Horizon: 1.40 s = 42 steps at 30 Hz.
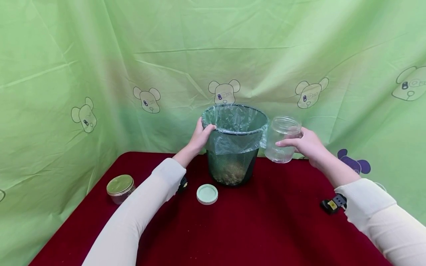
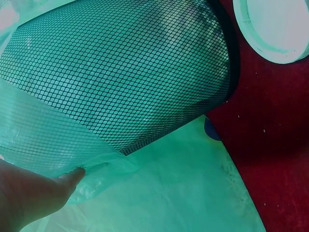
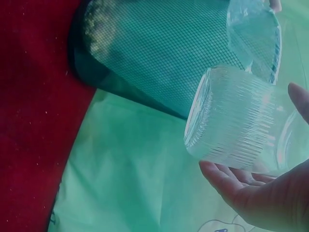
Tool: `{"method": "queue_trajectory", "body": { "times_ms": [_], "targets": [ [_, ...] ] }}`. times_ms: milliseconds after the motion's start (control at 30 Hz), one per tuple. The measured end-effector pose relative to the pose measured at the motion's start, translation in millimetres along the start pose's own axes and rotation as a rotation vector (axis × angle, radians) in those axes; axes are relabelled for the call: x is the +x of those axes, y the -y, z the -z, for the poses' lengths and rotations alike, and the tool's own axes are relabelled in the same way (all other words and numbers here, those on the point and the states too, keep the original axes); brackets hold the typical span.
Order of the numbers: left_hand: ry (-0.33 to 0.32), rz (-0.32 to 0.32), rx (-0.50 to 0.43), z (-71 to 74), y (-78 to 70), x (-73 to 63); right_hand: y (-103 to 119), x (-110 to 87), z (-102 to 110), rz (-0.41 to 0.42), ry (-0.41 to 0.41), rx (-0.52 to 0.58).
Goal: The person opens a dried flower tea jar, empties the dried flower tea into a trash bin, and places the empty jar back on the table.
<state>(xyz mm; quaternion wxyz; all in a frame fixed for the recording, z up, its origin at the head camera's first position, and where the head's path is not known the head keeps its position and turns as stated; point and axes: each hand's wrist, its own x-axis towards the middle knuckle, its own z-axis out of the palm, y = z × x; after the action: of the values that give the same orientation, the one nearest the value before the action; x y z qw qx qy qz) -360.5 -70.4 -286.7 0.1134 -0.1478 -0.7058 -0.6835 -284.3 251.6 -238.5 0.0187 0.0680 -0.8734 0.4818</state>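
A black mesh wastebasket point(image 1: 213, 168) stands near the table's back edge, with a clear plastic liner point(image 1: 229, 143) folded over its rim. At the left side of that rim, my left hand point(image 1: 199, 137) grips it through the liner, thumb outside and the other fingers mostly hidden. My right hand point(image 1: 309, 145) holds a clear ribbed glass jar point(image 3: 236, 118) just right of the basket, above the tabletop. The jar has no lid on and leans slightly, mouth up; nothing is visible inside it. Light brown matter point(image 1: 232, 173) shows through the mesh at the basket's bottom.
A pale green round lid point(image 1: 207, 194) lies on the red tablecloth point(image 1: 253, 225) in front of the basket. Further left stands a clear jar with a gold-green lid point(image 1: 120, 184), partly behind my left sleeve. A green printed curtain point(image 1: 179, 70) hangs behind the table.
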Motion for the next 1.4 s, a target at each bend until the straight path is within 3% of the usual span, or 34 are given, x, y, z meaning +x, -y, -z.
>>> {"method": "queue_trajectory", "body": {
  "times_ms": [733, 1400],
  "targets": [
    [-0.002, -0.005, 0.011, -1.9, 0.5, 0.1, -25, -19.1, -40, 0.139, 0.024, 0.045],
    [0.002, -0.014, 0.004, -0.3, -0.1, -0.9, -50, -30.2, -83, 0.125, 0.055, 0.091]
  ]
}}
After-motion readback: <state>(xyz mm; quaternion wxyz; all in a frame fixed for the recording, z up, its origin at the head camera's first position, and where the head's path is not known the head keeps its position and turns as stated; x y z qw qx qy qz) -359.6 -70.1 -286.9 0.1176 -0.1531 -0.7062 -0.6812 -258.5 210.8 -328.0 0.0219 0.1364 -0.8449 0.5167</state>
